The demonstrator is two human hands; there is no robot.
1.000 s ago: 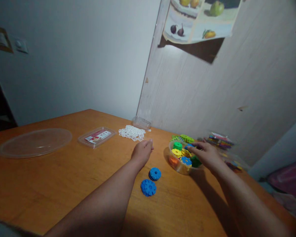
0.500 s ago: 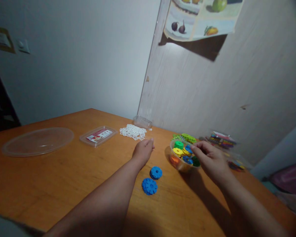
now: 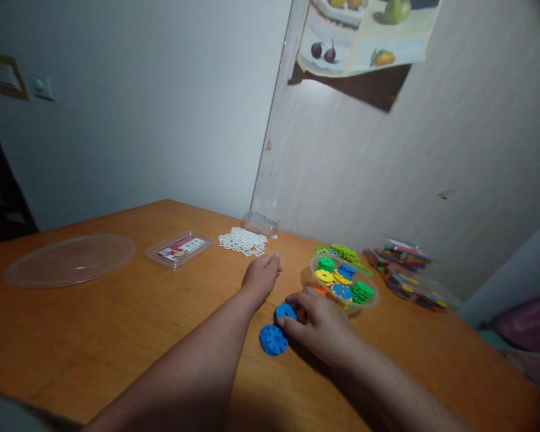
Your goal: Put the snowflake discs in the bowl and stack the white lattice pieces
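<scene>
My right hand (image 3: pixel 317 324) is closed around the edge of a small stack of blue notched plastic discs (image 3: pixel 285 311), with thumb and fingertips on its sides. A second stack of blue discs (image 3: pixel 273 340) lies just in front of it, touching or nearly so. My left hand (image 3: pixel 261 278) rests on the table with its fingers curled in, and nothing shows in it. Behind my right hand stands a clear plastic bowl (image 3: pixel 372 298) holding green, yellow, blue and orange stacks of similar discs. My hand hides part of the bowl's near side.
White flat plastic pieces (image 3: pixel 242 241) lie in a pile before a clear container (image 3: pixel 260 224) by the wall. To the left are a labelled lid (image 3: pixel 180 249) and a large oval clear lid (image 3: pixel 72 261). Lime-green pieces (image 3: pixel 342 252) and filled clear boxes (image 3: pixel 402 258) stand at the right.
My right hand has moved from the bowl's rim down and left to the blue stack on the table. My left hand has stayed in place.
</scene>
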